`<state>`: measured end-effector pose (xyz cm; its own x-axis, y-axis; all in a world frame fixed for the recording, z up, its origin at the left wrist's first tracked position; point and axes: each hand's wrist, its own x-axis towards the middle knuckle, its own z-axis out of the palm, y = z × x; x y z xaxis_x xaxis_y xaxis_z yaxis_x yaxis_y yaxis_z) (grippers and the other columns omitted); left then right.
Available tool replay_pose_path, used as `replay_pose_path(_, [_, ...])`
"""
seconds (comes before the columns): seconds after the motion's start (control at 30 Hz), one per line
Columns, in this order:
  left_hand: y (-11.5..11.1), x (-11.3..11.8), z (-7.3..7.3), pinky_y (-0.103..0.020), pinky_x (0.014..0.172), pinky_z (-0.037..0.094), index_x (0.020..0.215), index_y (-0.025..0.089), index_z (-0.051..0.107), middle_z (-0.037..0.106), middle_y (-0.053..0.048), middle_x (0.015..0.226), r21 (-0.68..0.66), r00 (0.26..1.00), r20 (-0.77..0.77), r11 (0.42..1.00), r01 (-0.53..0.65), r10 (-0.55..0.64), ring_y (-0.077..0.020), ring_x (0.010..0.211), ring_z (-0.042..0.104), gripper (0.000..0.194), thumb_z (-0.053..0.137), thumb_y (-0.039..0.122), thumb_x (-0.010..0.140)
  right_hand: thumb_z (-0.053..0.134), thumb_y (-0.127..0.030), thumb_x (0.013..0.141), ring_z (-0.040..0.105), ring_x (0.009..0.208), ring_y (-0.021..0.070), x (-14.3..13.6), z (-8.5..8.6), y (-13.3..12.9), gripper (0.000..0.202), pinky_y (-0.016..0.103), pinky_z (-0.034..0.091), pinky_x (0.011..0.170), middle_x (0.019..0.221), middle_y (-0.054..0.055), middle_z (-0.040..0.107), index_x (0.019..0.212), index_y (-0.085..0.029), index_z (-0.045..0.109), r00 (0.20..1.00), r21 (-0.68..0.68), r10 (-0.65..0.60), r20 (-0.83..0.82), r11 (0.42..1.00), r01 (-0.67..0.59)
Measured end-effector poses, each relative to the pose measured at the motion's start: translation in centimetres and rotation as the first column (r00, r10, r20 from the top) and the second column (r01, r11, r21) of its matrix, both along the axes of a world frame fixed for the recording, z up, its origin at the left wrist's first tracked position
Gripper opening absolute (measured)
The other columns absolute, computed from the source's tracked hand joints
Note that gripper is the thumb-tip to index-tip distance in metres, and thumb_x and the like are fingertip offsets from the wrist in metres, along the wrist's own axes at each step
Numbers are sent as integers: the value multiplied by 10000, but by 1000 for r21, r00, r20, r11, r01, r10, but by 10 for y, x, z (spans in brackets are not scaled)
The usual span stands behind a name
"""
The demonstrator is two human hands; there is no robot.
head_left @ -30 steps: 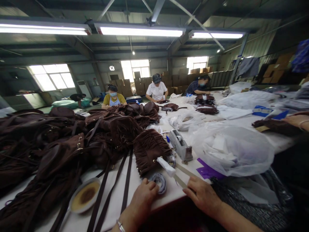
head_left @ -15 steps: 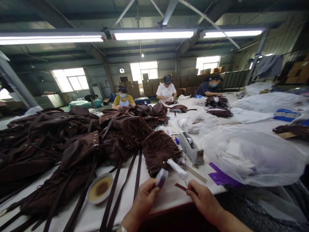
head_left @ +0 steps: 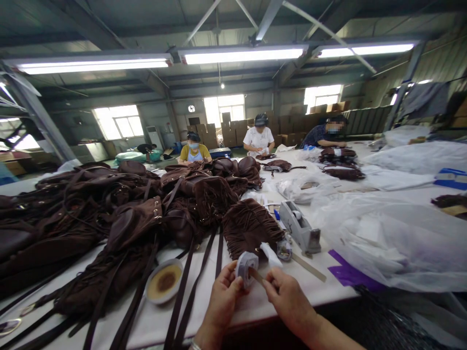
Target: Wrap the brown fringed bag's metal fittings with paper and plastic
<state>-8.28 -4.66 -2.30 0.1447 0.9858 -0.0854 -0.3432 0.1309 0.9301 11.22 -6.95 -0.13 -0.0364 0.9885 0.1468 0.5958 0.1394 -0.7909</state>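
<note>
Hands on tape roll, near table edge.
Left hand grips tape roll upright; right hand pinches its loose end. Fringed bag just beyond, dish left.

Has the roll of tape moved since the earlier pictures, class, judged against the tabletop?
Yes. The roll of tape, which earlier lay flat on the white table, is now lifted clear of it, upright in the left hand, with the right hand at its loose end.
</note>
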Motion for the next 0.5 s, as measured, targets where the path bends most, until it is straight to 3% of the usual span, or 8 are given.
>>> replay_pose_path(0.27, [1,1,4,-330,710,539,1302,160,514,692,-124,1046,30,1000,-3,1000,5,-5,-221,875,637,716,827,442,723,478,-319,917,579,558,171,-4,-10,-5,185,277,399,556,601,-1,609,758,-231,515,999,106,-36,11,994,35])
replay_pose_path(0.5, [-1,6,-14,-310,709,501,1427,179,428,639,-26,878,117,979,-176,985,124,-103,-170,754,611,731,739,355,789,433,-352,957,627,663,196,-17,-17,0,279,290,475,631,742,55,687,895,-194,654,982,179,18,-188,984,17])
